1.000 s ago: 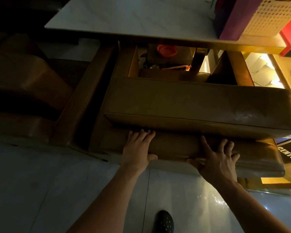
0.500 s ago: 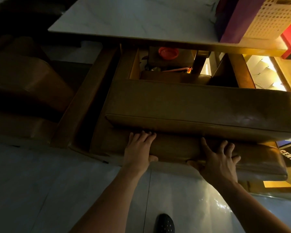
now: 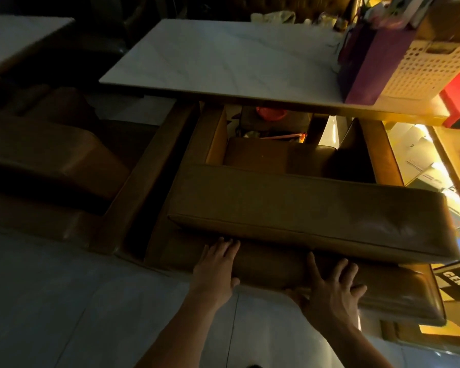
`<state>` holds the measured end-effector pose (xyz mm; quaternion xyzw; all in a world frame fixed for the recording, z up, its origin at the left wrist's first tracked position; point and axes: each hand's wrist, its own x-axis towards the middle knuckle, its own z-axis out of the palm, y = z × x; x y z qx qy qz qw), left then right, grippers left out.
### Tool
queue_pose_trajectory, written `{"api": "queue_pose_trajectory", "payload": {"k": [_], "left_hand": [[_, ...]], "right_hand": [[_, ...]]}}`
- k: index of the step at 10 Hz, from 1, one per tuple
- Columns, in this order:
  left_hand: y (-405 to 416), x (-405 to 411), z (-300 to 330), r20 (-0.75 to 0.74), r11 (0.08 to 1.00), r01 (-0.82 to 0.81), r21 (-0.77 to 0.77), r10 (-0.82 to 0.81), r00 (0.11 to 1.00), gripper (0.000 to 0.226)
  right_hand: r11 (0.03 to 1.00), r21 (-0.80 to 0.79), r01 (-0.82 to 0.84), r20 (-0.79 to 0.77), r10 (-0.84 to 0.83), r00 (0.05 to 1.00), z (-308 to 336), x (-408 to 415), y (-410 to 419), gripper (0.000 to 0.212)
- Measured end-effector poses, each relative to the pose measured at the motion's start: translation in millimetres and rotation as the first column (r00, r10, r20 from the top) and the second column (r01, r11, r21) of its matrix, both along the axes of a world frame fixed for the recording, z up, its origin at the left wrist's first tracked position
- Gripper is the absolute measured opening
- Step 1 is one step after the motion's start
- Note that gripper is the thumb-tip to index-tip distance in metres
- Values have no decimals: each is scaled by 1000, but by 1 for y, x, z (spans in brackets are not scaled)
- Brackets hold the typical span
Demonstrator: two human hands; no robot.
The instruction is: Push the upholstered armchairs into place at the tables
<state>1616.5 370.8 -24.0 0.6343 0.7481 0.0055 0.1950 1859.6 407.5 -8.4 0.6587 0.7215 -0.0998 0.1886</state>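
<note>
The tan leather armchair (image 3: 298,208) lies directly ahead of both sets of fingers, its back turned to the person and its long axis running left to right across the line of push; the white marble-topped table (image 3: 223,59) lies beyond it, farther ahead of the fingertips, and the front of the seat already sits under the table's near edge.

The left hand (image 3: 215,264) presses flat on the lower back panel just under the overhanging back cushion, fingers straight and close together, thumb out to the side; the right hand (image 3: 332,290) lies a little nearer the person on the same panel, fingers spread and straight over its top, the thumb low at the panel's lower edge, though whether it hooks under cannot be told; neither hand curls round anything.

The left fingertips reach slightly farther forward than the right, so an even shove probably calls for both palms driving straight ahead, square to the chair's long axis; otherwise the chair may swing toward the second armchair (image 3: 51,166), which stands well off to the left of the left fingers.
</note>
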Motion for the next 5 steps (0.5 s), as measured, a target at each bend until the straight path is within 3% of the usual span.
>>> {"api": "queue_pose_trajectory", "payload": {"k": [3,5], "left_hand": [[-35,-8,45,97,978,11,-209,9,995,74],[-58,-41,92,162,965,4,-262,39,986,76]], "right_hand": [[981,-195,-16,-184,-21,983,39,17,-6,93],[988,-152,26,-329,-75,941,81,-3,-37,88]]}}
